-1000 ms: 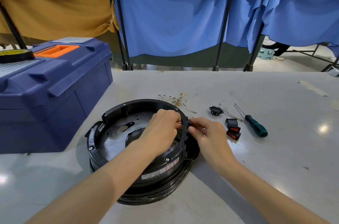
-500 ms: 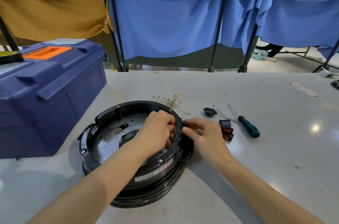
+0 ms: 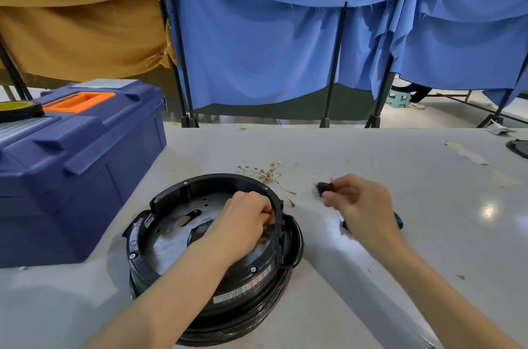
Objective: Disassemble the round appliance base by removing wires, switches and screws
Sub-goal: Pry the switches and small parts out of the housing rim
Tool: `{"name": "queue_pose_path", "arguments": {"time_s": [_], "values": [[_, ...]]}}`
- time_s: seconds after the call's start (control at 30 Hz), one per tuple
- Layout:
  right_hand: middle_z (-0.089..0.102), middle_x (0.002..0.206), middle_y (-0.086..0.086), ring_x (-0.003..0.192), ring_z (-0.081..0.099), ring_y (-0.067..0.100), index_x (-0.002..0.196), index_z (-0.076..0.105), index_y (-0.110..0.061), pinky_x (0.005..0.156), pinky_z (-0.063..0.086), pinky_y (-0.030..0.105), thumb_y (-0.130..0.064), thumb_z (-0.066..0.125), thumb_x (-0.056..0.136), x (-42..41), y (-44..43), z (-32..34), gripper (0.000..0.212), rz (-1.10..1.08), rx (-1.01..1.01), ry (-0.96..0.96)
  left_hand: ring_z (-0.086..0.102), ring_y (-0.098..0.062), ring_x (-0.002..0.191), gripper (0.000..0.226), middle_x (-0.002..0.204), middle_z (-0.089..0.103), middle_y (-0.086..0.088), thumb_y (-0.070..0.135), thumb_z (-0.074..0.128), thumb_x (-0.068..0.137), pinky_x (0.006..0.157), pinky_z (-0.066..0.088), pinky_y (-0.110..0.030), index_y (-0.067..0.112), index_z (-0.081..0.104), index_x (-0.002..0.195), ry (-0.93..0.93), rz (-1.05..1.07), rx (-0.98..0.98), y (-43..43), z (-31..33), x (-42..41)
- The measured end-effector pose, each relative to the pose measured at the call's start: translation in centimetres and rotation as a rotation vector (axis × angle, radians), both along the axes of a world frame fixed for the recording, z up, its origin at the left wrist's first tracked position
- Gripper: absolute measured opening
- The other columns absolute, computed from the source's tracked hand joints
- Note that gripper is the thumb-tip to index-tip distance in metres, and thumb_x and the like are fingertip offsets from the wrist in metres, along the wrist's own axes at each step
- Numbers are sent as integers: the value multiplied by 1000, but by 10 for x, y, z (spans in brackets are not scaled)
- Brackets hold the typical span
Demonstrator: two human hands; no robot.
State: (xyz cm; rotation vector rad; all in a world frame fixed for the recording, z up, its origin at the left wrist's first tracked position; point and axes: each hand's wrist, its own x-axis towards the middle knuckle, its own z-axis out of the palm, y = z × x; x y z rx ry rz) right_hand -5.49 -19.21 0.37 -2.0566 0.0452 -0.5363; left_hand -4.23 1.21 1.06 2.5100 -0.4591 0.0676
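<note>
Nearest us on the grey table (image 3: 400, 277) sits the round appliance base (image 3: 200, 237); our left hand (image 3: 243, 223) pinches something hidden at its right inner rim. Beyond it, our blurred right hand (image 3: 363, 205) grips a small black part (image 3: 323, 187), near 1 heap of loose wires (image 3: 268, 173).

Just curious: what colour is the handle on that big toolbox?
Orange, set in the dark blue toolbox lid; head view shows it.

The round base (image 3: 217, 257) sits on the table (image 3: 400, 277) — toolbox (image 3: 77, 165) to its left, loose wires (image 3: 268, 173) just behind it. The screwdriver (image 3: 398, 223) lies to its right.
</note>
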Motion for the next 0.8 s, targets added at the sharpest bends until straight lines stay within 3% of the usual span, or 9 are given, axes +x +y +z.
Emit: {"name": "queue_pose_path", "arguments": {"time_s": [0.1,0.2,0.27,0.37,0.43,0.63,0.8], "values": [[67,65,-7,67,65,15,75,71,-19,67,49,29,-6,79,75,6,-36,9,15,-164,-165,45,49,-3,53,35,70,55,7,0,48,91,60,44,-26,26,53,67,-23,-7,56,-2,3,-1],[57,59,-17,62,53,-2,86,78,-10,57,35,13,-6,80,73,11,-57,4,14,-252,-279,119,59,-18,70,31,79,60,3,3,49,92,68,47,-31,25,54,70,-37,-15,116,-3,4,-2],[61,62,-11,63,57,5,89,79,-8,57,34,11,-3,78,75,13,-59,-3,15,-256,-296,140,61,-21,78,29,83,63,1,4,49,93,71,48,-33,25,57,73,-40,-15,129,-3,5,-3],[74,86,11,85,65,31,92,78,-5,70,46,30,4,68,80,15,-51,-12,18,-243,-369,170,61,-22,79,27,84,65,-1,5,49,93,71,48,-33,22,61,76,-41,-16,142,-3,5,-3],[73,94,17,92,63,37,92,76,-3,76,49,38,7,57,83,16,-46,-15,24,-228,-479,202,62,-21,77,27,84,66,-1,5,48,93,71,48,-34,21,60,74,-45,-16,150,-3,5,-3],[70,92,17,89,63,36,91,75,-7,77,52,44,15,46,67,12,-40,-15,44,-148,-575,235,62,-23,78,24,84,66,-2,6,49,93,71,50,-35,17,66,79,-53,-9,134,-2,3,-4],[73,102,9,101,62,32,113,70,-10,82,47,38,5,52,87,10,-40,-15,36,-262,-512,126,64,-21,83,20,92,68,1,13,53,94,77,52,-38,24,69,87,-52,15,107,1,3,-6]]}}
